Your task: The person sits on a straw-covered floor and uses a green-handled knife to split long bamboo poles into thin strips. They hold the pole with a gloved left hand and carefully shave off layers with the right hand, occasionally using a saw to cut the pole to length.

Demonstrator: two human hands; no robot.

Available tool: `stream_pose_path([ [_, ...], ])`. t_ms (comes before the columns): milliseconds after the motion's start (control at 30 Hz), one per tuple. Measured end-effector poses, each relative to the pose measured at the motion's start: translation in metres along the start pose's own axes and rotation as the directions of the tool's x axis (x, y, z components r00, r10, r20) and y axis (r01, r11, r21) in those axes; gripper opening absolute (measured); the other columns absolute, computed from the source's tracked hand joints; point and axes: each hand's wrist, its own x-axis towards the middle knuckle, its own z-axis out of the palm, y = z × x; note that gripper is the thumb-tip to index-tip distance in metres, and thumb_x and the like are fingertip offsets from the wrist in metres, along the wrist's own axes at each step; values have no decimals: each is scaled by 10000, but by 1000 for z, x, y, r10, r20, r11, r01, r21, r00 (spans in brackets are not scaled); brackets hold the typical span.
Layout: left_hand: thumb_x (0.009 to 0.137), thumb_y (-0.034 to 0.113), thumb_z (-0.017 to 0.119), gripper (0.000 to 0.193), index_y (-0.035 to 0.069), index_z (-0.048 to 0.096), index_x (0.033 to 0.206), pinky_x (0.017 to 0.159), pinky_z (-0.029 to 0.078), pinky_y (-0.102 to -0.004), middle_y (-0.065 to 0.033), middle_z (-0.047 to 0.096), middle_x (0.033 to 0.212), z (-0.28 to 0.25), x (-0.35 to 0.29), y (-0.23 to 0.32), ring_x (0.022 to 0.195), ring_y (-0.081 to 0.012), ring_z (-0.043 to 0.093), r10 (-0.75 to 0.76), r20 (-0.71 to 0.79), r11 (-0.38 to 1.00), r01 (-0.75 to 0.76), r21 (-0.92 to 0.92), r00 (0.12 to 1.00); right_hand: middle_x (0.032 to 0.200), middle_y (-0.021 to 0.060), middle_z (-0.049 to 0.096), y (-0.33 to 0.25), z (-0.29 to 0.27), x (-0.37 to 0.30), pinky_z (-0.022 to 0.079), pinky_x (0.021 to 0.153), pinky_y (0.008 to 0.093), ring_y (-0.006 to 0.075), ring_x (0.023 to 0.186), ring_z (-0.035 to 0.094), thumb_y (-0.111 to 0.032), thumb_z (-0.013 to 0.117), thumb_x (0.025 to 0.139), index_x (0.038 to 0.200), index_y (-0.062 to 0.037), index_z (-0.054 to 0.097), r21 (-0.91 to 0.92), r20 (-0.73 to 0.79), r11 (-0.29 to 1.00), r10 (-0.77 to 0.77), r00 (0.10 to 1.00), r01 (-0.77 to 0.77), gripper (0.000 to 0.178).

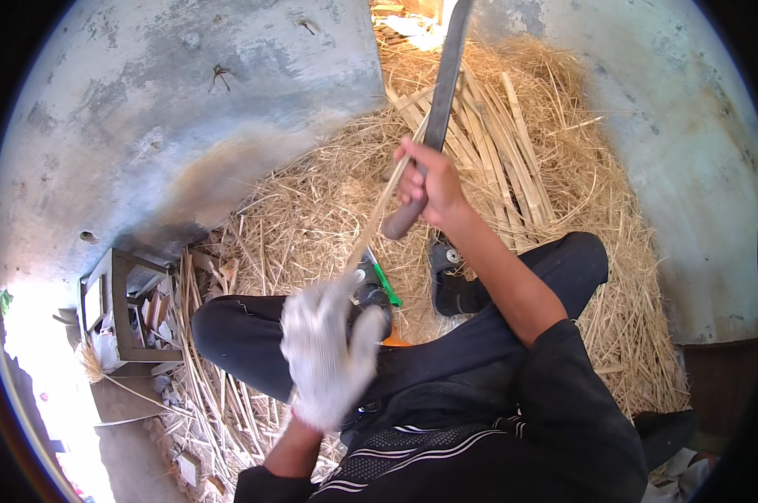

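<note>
My right hand (436, 186), bare, is wrapped round the brown handle of a machete (449, 80). Its long dark blade points up and away from me. A thin bamboo strip (380, 210) slants from beside the blade down to my left hand (327, 348), which wears a white knitted glove. The left fingers are closed around the strip's near end, with the thumb apart. The strip's far end lies against the machete near my right fingers; I cannot tell whether the blade touches it.
Split bamboo slats (504, 159) lie on the shavings (312, 197) beyond my crossed legs. A green-handled object (385, 281) is by my feet. Longer strips (203, 335) lie at left, beside a small wooden frame (127, 323) filled with scraps. Grey walls (186, 109) stand on both sides.
</note>
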Motion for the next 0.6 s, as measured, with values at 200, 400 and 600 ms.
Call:
stream_pose_path([
  [200,897,117,653,419,16,552,1290,680,544,-289,-136,679,996,27,-55,23,820,-145,668,-244,869,361,872,-330,430,530,-55,364,-47,25,28,399,505,303,90,445,377,-211,568,925,865,-62,541,199,-33,978,-59,998,64,164],
  [400,777,354,813,1007,84,192,1523,699,628,-353,-206,489,1337,-11,8,-23,903,-265,683,-419,-166,535,95,-839,892,540,-62,359,-47,3,19,384,490,293,83,443,363,-202,559,922,844,-65,527,73,-138,997,43,990,-33,161],
  [600,981,212,591,265,-19,624,1107,707,606,-319,-116,698,884,-9,97,-68,762,-184,705,-420,-305,793,183,-581,854,535,-29,447,-16,-55,23,391,440,261,64,433,433,-211,620,895,923,18,597,-213,-158,909,329,931,-357,232],
])
